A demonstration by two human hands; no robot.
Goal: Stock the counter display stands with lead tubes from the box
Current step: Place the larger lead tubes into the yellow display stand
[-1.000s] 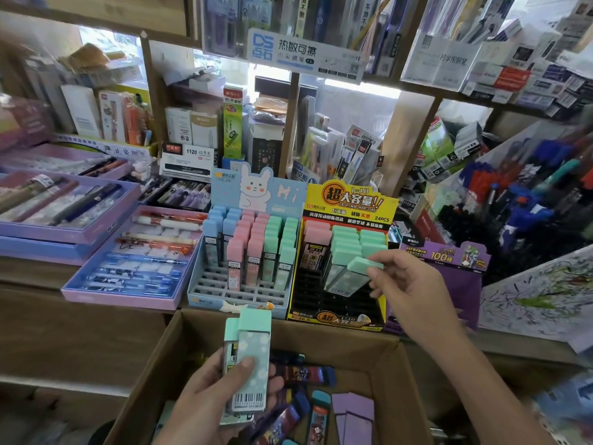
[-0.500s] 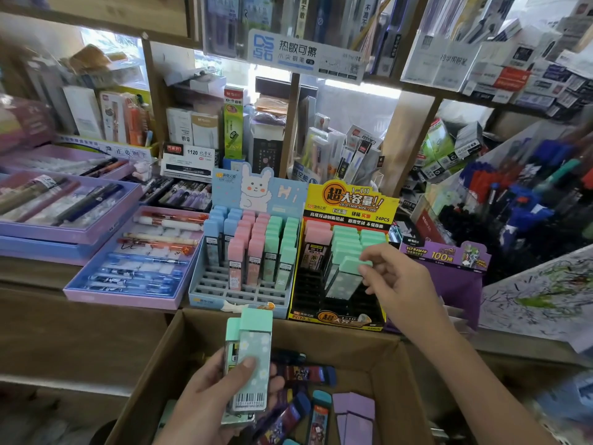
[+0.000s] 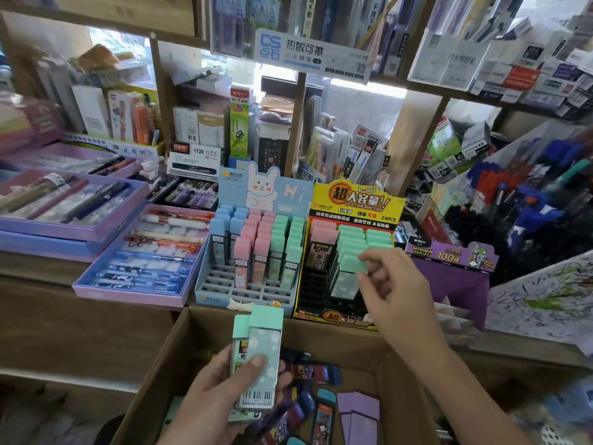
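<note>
In the front row of the yellow display stand [image 3: 353,200], your right hand [image 3: 396,293] pinches a mint-capped tube [image 3: 348,279] by its cap, thumb below and fingertips above. The tube's body tilts down toward a black slot, but I cannot tell whether it is seated. Over the cardboard box [image 3: 324,335], your left hand [image 3: 224,399] grips a small stack of tubes [image 3: 261,358], thumb pressed flat on the top one's flowered face and fingers curled beneath. These look like light, stiff plastic cases with smooth, probably slick sides, so the stack could fan apart if your thumb eases. Take each one at the cap end, across its narrow edges, and lower it rather than dropping it, since the leads inside likely snap. Other loose tubes [image 3: 323,422] lie in the box below.
</note>
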